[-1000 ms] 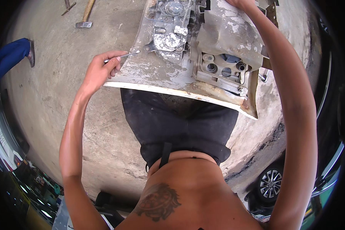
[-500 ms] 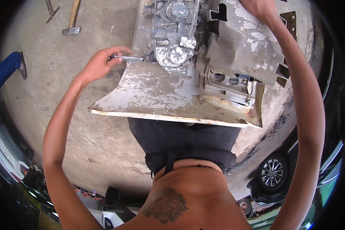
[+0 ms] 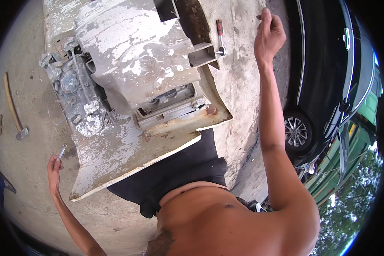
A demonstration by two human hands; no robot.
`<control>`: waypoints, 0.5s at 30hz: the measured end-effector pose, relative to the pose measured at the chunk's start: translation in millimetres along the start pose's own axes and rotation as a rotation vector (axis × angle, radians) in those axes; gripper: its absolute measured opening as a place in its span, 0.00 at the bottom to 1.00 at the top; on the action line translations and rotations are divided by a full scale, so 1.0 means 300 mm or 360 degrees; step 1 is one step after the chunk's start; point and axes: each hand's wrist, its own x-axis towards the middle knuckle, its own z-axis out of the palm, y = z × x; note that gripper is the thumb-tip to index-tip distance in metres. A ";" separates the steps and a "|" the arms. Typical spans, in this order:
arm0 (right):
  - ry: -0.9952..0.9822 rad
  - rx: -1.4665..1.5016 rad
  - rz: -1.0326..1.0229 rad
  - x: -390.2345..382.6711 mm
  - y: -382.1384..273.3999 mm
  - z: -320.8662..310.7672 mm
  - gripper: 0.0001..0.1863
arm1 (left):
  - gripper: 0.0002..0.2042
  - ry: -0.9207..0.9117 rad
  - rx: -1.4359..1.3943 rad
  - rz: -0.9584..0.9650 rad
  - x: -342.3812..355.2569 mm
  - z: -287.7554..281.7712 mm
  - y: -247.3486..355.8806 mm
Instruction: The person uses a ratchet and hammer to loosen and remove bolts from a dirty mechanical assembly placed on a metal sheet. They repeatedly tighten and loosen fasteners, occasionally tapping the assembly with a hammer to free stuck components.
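Okay, left hand is off the panel's left edge, close to its near-left corner but apart from it. Grip narrow: thumb and fingers pinched on a small silver wrench, ring end pointing up and away, over the concrete floor. Right hand is up, well out past the panel's right edge, fingers curled in; can't tell if anything is inside. Nearest thing to it: a ratchet with red-and-black handle, lying on the floor just beside the right edge.

Panel: worn, flaking paint, pale near edge running slantwise in front of the person's dark trousers, rust patch by the near-right corner. On it: a grimy metal casting along the left edge; a big scuffed grey cover right of that; a framed metal part with openings, partly under the cover, toward the near edge.

Floor beyond the left edge: wooden-handled hammer. Beyond the right edge: black car, its spoked wheel showing.
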 end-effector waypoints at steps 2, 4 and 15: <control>-0.0594 -0.0904 0.0120 -0.105 0.458 -0.034 0.15 | 0.08 0.0090 -0.0401 -0.0222 -0.009 0.101 -0.247; -0.1169 -0.1210 -0.0145 -0.174 0.832 0.127 0.27 | 0.07 0.0275 -0.0595 -0.0078 0.156 0.200 -0.469; -0.1067 -0.0676 0.0362 -0.142 1.511 0.264 0.24 | 0.12 0.0728 -0.1148 -0.0158 0.085 0.756 -0.321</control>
